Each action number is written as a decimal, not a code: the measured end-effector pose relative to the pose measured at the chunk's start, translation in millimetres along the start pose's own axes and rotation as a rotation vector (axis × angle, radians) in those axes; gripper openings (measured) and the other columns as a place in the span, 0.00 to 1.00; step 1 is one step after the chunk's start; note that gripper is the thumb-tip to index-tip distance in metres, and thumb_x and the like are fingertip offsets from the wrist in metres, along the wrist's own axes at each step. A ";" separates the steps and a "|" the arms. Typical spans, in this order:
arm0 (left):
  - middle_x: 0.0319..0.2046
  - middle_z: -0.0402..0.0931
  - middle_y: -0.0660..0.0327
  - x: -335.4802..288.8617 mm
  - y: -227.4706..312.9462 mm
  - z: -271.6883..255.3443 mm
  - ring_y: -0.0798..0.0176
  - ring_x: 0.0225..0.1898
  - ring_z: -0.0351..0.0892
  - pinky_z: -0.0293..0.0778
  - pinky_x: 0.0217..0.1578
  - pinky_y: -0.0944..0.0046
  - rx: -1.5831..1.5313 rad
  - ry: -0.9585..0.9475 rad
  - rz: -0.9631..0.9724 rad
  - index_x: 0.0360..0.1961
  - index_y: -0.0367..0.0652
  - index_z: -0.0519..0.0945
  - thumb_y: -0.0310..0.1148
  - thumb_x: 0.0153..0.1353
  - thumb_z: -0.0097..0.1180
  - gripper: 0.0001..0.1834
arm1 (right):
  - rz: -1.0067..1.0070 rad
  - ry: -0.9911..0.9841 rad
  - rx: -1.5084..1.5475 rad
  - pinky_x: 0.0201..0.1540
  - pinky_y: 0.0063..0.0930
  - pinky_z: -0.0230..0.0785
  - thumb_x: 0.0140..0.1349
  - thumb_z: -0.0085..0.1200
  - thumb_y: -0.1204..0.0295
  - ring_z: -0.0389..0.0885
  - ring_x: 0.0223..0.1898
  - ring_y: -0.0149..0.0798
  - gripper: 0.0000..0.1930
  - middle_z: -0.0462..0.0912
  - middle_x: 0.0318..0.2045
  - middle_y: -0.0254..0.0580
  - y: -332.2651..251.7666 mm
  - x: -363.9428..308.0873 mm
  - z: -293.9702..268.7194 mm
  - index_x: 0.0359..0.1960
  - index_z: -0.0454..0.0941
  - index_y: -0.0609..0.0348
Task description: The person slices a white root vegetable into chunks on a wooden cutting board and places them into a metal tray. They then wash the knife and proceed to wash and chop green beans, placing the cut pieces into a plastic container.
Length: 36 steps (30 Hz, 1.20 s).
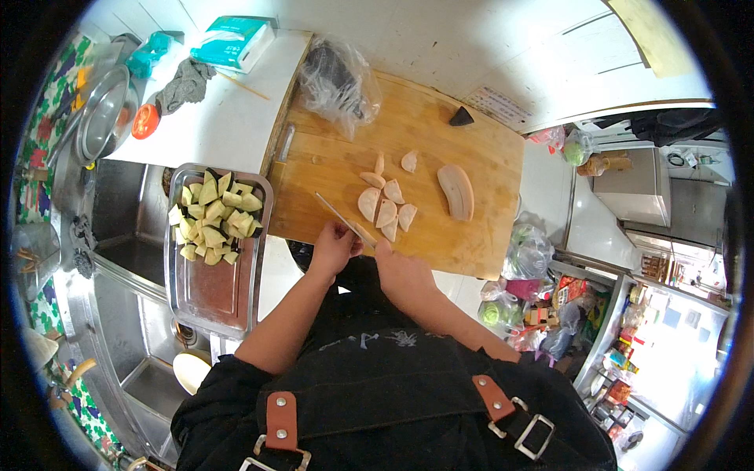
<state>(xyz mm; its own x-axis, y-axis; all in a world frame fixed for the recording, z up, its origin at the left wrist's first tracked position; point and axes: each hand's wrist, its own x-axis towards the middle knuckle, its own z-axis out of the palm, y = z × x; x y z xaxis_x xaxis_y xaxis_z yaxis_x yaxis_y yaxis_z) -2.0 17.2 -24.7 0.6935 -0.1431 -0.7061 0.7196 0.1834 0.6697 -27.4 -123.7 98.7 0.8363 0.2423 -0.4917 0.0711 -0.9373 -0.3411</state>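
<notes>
By the look of the board, your slicing is partway through. Several pale pieces lie cut in a loose cluster near the middle of the wooden cutting board, while one long pale length rests whole to their right, apparently still to be cut. Dark-skinned chunks sit already cut in the metal tray on your left. Your right hand is closed around the handle of the knife. Your left hand has its fingers curled beside the blade; whether they pinch anything, you cannot tell.
</notes>
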 end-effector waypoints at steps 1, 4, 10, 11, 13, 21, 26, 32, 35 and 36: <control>0.33 0.74 0.56 -0.2 0.2 0.2 0.64 0.32 0.80 0.81 0.31 0.66 0.013 0.001 0.000 0.41 0.33 0.67 0.30 0.66 0.51 0.10 | 0.010 -0.009 0.006 0.30 0.52 0.72 0.62 0.38 0.74 0.81 0.27 0.58 0.06 0.81 0.24 0.56 0.0 1.4 1.7 0.38 0.62 0.62; 0.34 0.74 0.55 2.9 -6.3 -4.5 0.62 0.32 0.80 0.81 0.31 0.65 0.010 -0.008 0.000 0.42 0.34 0.67 0.31 0.66 0.50 0.11 | 0.039 -0.042 0.026 0.32 0.52 0.73 0.63 0.38 0.73 0.82 0.30 0.58 0.07 0.81 0.26 0.57 0.0 9.4 10.9 0.39 0.62 0.62; 0.36 0.74 0.54 -5.2 17.6 1.8 0.59 0.33 0.80 0.81 0.34 0.62 0.058 0.045 -0.065 0.43 0.36 0.65 0.31 0.65 0.49 0.11 | 0.067 -0.065 0.059 0.34 0.53 0.73 0.67 0.37 0.67 0.82 0.31 0.60 0.10 0.81 0.27 0.59 15.6 29.0 28.4 0.42 0.62 0.61; 0.36 0.74 0.55 -4.3 20.1 0.9 0.59 0.33 0.80 0.81 0.34 0.62 0.097 0.039 -0.074 0.43 0.36 0.65 0.31 0.65 0.49 0.11 | 0.068 -0.061 0.097 0.34 0.54 0.73 0.67 0.37 0.67 0.81 0.31 0.61 0.10 0.81 0.27 0.59 19.3 30.1 25.5 0.42 0.62 0.61; 0.35 0.74 0.55 -0.2 24.7 -2.0 0.59 0.33 0.80 0.80 0.33 0.63 0.184 0.026 -0.052 0.44 0.37 0.65 0.30 0.63 0.50 0.12 | 0.063 -0.041 0.168 0.34 0.55 0.72 0.68 0.39 0.65 0.80 0.31 0.63 0.11 0.81 0.27 0.61 25.7 31.2 19.1 0.43 0.62 0.60; 0.36 0.75 0.56 -7.5 12.8 4.4 0.63 0.36 0.78 0.75 0.36 0.66 0.498 0.067 0.253 0.50 0.35 0.68 0.23 0.56 0.53 0.19 | 0.171 0.144 0.346 0.33 0.58 0.69 0.67 0.42 0.61 0.79 0.29 0.64 0.13 0.80 0.27 0.61 54.2 11.6 11.4 0.45 0.64 0.57; 0.40 0.74 0.54 -17.8 39.8 36.8 0.62 0.37 0.77 0.74 0.40 0.65 0.376 0.060 0.499 0.50 0.36 0.70 0.21 0.58 0.51 0.17 | 0.112 0.325 0.306 0.31 0.54 0.71 0.65 0.45 0.58 0.80 0.28 0.60 0.15 0.81 0.27 0.56 76.4 3.3 -18.5 0.43 0.65 0.56; 0.43 0.72 0.53 -16.9 84.2 80.8 0.54 0.41 0.76 0.73 0.43 0.62 0.700 0.067 0.922 0.45 0.40 0.75 0.26 0.57 0.56 0.13 | 0.083 0.490 0.222 0.27 0.49 0.70 0.59 0.53 0.61 0.79 0.26 0.57 0.15 0.80 0.25 0.51 110.4 -7.8 -5.3 0.39 0.65 0.57; 0.45 0.70 0.54 -8.5 89.1 105.1 0.51 0.47 0.72 0.71 0.48 0.56 1.051 0.034 1.162 0.45 0.43 0.75 0.33 0.54 0.61 0.17 | 0.072 0.461 0.198 0.27 0.48 0.69 0.57 0.56 0.64 0.79 0.26 0.56 0.15 0.79 0.25 0.50 114.9 -16.4 1.0 0.37 0.64 0.58; 0.46 0.70 0.55 -6.3 89.6 114.3 0.51 0.49 0.71 0.69 0.50 0.54 1.199 0.014 1.235 0.46 0.43 0.75 0.36 0.52 0.63 0.20 | 0.068 0.440 0.190 0.27 0.48 0.69 0.56 0.57 0.64 0.78 0.25 0.55 0.15 0.79 0.25 0.49 113.6 -19.9 -0.2 0.36 0.64 0.58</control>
<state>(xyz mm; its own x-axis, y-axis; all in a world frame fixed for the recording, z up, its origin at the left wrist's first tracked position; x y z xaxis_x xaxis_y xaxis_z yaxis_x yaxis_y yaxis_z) 61.9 -76.6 66.1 0.8174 -0.4780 0.3215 -0.5715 -0.6033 0.5563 -35.9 -235.0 69.9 0.9891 0.0153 -0.1464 -0.0576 -0.8751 -0.4805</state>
